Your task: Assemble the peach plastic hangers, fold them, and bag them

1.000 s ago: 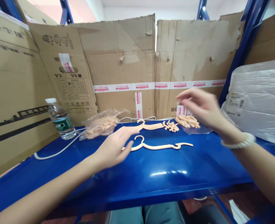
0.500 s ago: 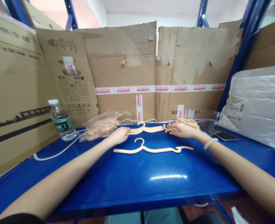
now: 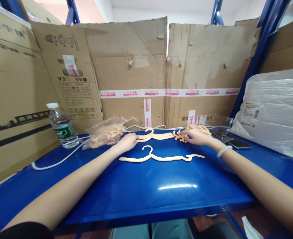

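Observation:
A neat stack of peach plastic hangers [image 3: 162,136] lies on the blue table, hooks pointing away from me. My left hand [image 3: 128,142] is closed on the left end of this stack. At its right end, several small hooked pieces [image 3: 179,136] fan out, and my right hand [image 3: 198,136] has its fingers closed around them; the fingertips are partly hidden. Nearer to me lies a single hanger [image 3: 167,160], flat, with a wavy hooked piece at its right end. Neither hand touches it.
Left of the stack sit a clear bag of peach parts [image 3: 105,134] and a water bottle [image 3: 63,127]. More peach parts [image 3: 200,128] lie behind my right hand. A phone [image 3: 238,143] and a white wrapped package [image 3: 270,111] are at right. Cardboard [image 3: 129,73] walls the back.
The view has shifted slightly. Both hands stay at the two ends of the hanger stack, with only slight finger movement visible. The single hanger lies as before.

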The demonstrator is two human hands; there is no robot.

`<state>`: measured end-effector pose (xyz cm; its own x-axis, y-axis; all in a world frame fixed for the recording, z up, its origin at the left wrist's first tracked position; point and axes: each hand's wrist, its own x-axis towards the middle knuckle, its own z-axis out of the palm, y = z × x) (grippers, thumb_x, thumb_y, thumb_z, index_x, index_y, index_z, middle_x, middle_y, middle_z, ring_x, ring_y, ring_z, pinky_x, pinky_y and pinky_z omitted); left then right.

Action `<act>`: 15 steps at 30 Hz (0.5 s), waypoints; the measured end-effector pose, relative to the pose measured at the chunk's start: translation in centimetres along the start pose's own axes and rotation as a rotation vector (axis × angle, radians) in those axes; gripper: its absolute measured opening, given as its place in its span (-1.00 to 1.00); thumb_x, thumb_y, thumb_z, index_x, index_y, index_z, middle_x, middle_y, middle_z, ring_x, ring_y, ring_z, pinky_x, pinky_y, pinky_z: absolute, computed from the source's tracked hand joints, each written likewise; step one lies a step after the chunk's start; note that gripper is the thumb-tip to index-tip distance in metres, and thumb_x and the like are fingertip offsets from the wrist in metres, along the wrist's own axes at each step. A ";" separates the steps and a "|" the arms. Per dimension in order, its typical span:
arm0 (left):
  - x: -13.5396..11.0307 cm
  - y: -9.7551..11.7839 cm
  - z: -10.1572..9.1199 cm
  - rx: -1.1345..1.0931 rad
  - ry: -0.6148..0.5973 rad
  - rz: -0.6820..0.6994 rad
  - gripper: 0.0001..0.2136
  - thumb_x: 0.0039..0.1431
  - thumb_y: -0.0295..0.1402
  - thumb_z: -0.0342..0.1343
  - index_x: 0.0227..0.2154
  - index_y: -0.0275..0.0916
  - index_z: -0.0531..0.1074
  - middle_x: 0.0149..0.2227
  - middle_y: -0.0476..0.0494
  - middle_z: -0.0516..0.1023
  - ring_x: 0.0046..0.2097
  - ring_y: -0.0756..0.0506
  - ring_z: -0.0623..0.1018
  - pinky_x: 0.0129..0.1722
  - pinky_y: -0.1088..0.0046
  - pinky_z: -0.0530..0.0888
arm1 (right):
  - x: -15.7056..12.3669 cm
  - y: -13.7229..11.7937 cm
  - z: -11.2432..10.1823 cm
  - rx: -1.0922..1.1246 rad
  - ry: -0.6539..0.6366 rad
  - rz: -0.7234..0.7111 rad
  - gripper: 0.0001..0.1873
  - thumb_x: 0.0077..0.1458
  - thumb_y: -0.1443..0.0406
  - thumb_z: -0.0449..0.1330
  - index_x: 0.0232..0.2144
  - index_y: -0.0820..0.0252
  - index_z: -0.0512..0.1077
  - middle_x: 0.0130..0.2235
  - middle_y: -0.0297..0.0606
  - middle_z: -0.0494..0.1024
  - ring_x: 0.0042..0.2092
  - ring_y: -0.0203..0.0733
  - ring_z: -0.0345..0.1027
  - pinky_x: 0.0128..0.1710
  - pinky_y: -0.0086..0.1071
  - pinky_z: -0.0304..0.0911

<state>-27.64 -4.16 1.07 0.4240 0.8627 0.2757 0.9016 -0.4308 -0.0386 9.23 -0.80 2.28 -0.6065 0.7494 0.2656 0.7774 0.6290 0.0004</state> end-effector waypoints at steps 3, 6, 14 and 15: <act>0.0 0.3 -0.1 0.010 -0.006 -0.008 -0.76 0.11 -0.57 -0.01 -0.29 -0.27 0.55 -0.19 -0.26 0.59 -0.13 -0.19 0.57 -0.10 0.36 0.45 | -0.3 -0.2 -0.3 -0.041 0.021 -0.004 -0.57 0.11 0.40 0.02 0.01 0.24 0.48 -0.04 -0.10 0.57 -0.01 0.00 0.43 0.00 -0.17 0.30; -0.1 0.5 -0.2 0.018 -0.008 -0.013 -0.76 0.11 -0.57 -0.01 -0.29 -0.28 0.55 -0.18 -0.27 0.59 -0.14 -0.20 0.57 -0.11 0.35 0.45 | -0.5 -0.5 -0.5 -0.037 0.028 -0.046 -0.55 0.10 0.43 -0.01 0.00 0.21 0.48 -0.01 -0.14 0.55 0.01 -0.02 0.41 0.05 -0.14 0.26; -0.6 1.1 -0.4 0.031 0.014 -0.020 -0.78 0.10 -0.59 -0.01 -0.35 -0.29 0.54 -0.23 -0.27 0.59 -0.18 -0.20 0.57 -0.16 0.35 0.46 | -0.9 -0.7 -0.9 -0.028 0.013 -0.073 -0.56 0.02 0.34 0.18 -0.01 0.24 0.49 -0.01 -0.11 0.55 0.01 0.05 0.39 0.05 -0.13 0.26; -0.7 1.2 -0.4 0.034 0.017 -0.021 -0.78 0.10 -0.59 -0.01 -0.35 -0.30 0.54 -0.24 -0.27 0.58 -0.19 -0.20 0.57 -0.17 0.35 0.46 | -0.9 -0.7 -0.8 -0.013 0.013 -0.088 -0.57 0.02 0.33 0.20 -0.01 0.24 0.49 -0.01 -0.12 0.55 0.02 0.05 0.39 0.06 -0.14 0.25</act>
<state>-26.90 -5.37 1.22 0.4035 0.8668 0.2931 0.9129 -0.4031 -0.0646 9.36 -2.04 2.80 -0.6701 0.6887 0.2768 0.7236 0.6892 0.0369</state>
